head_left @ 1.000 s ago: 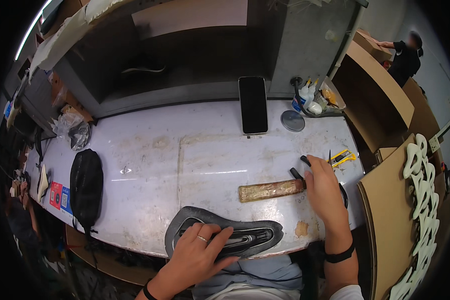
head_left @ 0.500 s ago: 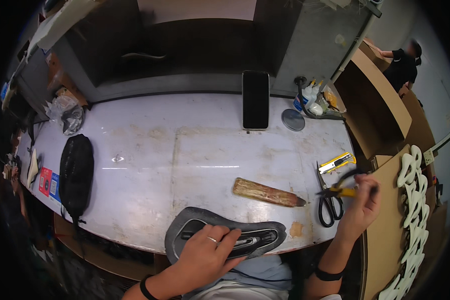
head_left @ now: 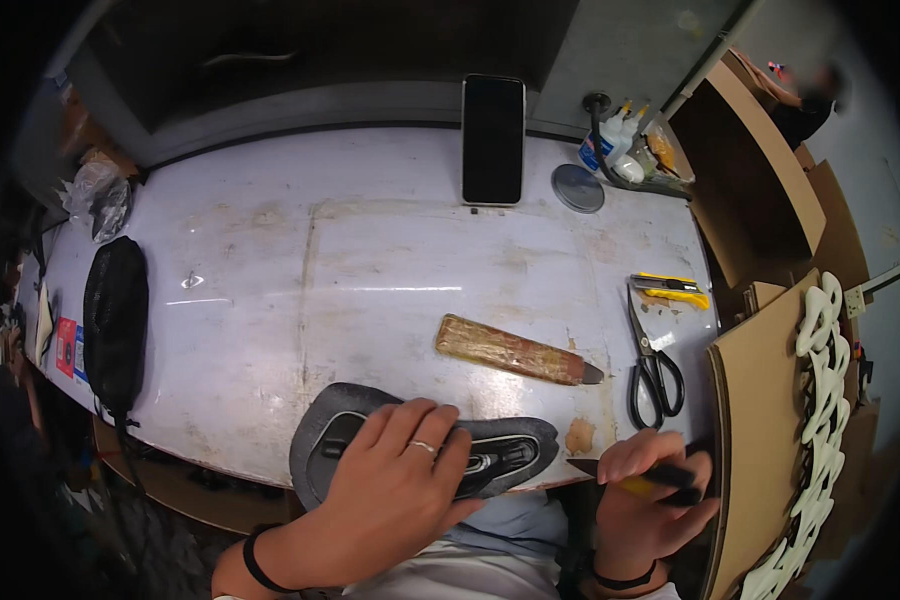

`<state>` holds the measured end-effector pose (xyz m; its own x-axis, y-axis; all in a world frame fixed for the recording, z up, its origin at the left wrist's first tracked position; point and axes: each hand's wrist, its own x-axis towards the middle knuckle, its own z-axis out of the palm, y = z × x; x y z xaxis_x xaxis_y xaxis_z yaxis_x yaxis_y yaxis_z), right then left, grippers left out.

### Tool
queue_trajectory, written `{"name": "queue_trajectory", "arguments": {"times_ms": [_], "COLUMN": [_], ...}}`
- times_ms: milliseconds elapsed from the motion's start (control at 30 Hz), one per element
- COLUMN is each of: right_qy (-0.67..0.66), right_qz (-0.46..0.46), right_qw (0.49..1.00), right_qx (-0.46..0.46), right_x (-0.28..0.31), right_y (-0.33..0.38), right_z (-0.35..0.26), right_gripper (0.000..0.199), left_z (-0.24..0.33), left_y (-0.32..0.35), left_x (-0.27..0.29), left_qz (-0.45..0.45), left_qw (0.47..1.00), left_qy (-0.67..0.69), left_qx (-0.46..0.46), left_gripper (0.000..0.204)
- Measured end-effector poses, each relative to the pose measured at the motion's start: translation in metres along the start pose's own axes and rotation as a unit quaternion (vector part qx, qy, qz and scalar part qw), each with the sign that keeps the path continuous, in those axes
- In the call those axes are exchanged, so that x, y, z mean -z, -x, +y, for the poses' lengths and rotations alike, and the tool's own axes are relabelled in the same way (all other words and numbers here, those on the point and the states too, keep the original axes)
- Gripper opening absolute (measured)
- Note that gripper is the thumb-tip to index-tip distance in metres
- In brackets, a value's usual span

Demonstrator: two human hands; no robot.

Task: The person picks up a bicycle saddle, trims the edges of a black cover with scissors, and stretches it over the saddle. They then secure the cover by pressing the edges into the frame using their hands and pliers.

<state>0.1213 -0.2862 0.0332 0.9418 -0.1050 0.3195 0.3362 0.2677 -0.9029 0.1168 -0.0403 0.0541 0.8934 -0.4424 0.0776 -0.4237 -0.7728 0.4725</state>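
Observation:
A bicycle saddle [head_left: 530,450] lies at the table's near edge, black underside up, with a grey border around it. Its wide end is on the left and its narrow end on the right. My left hand [head_left: 400,475] is over its middle, fingers curled onto it and gripping it, hiding part of the underside. Just right of the narrow end, my right hand [head_left: 655,500] is closed around yellow-and-black-handled pliers [head_left: 642,486]. Their dark pointed tip is directed left toward the saddle, apart from it. A wooden-handled tool [head_left: 510,350] wrapped in clear tape lies beyond the saddle.
Black scissors [head_left: 655,385] and a yellow box cutter [head_left: 670,289] lie at the right. A phone [head_left: 493,140] stands at the back beside a round grey lid [head_left: 577,188] and small bottles [head_left: 615,135]. A black pouch [head_left: 115,325] lies left. Cardboard [head_left: 760,430] borders the right, with stacked white pieces [head_left: 820,400].
My right hand has come down and left with the pliers, from near the scissors to beside the saddle's narrow end. My left hand stays on the saddle. The view has shifted.

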Motion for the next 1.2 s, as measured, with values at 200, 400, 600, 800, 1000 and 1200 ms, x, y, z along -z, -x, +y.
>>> {"name": "queue_trajectory", "arguments": {"times_ms": [200,400,600,800,1000,1200], "right_qy": [0.083,0.027,-0.079,-0.057,-0.056,-0.019], "right_qz": [-0.179,-0.312,-0.46,-0.429,-0.475,-0.484], "right_qw": [0.979,0.944,0.862,0.887,0.867,0.864], "right_qx": [0.051,0.103,0.197,0.158,0.137,0.137], "right_x": [-0.002,0.0,-0.039,-0.066,-0.067,-0.068], "right_y": [-0.008,-0.016,-0.011,-0.01,-0.01,-0.01], "right_z": [-0.005,0.005,0.004,0.018,0.029,0.028], "right_gripper": [0.042,0.057,0.036,0.032,0.058,0.066], "left_z": [-0.009,-0.018,-0.01,-0.016,-0.021,-0.02], "left_y": [0.002,0.005,0.024,0.021,0.024,0.024], "left_x": [-0.015,-0.01,-0.022,-0.027,-0.033,-0.032], "left_qz": [0.021,0.052,0.085,0.125,0.158,0.166], "left_qw": [0.999,0.996,0.995,0.99,0.987,0.985], "left_qy": [0.04,0.059,0.039,0.067,0.027,0.043], "left_qx": [-0.007,0.029,0.042,0.001,-0.015,-0.006], "left_gripper": [0.058,0.058,0.052,0.054,0.041,0.037]}}
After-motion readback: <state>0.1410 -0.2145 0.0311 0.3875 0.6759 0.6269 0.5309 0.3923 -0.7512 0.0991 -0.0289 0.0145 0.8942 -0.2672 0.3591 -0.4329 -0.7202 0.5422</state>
